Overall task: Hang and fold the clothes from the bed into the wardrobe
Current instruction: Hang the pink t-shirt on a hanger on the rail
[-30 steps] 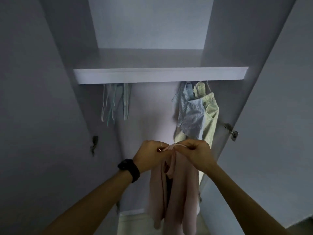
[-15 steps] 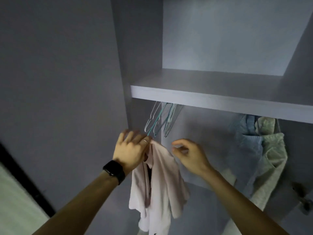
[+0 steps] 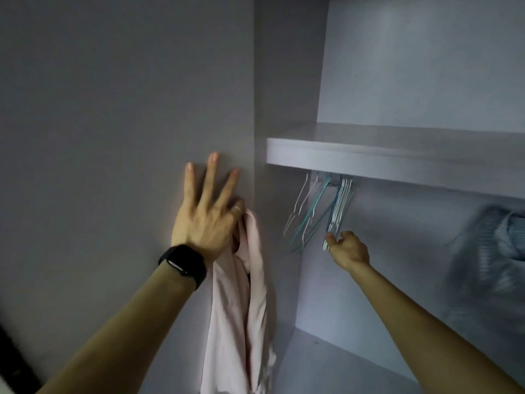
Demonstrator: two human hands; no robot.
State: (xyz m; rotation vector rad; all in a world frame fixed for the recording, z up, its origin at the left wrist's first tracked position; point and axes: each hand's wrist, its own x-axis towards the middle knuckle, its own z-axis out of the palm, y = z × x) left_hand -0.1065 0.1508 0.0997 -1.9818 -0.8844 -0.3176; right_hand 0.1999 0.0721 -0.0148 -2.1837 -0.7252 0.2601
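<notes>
Leaving the pink garment (image 3: 241, 302), the right hand (image 3: 348, 247) is now stretching into the wardrobe (image 3: 287, 95), where empty hangers (image 3: 321, 211) are dangling under the left end of the shelf (image 3: 397, 163). Its fingers are loosely curled and its thumb is touching the lowest tip of a white hanger, but I cannot tell whether it is gripping it yet. The left hand (image 3: 207, 214) is keeping the garment outside, by the wardrobe's left front edge. Three fingers are spreading straight against the grey panel (image 3: 127, 137), probably for steadiness, while the ringed finger is curling over the cloth and carrying its weight. The garment is drooping in long folds below that hand, so it is likely waiting for a hanger. Striped clothes (image 3: 500, 251), blurred, are already hanging toward the shelf's right end. Judging by this, the person is fetching a hanger one-handed because the other hand is occupied with the cloth.
</notes>
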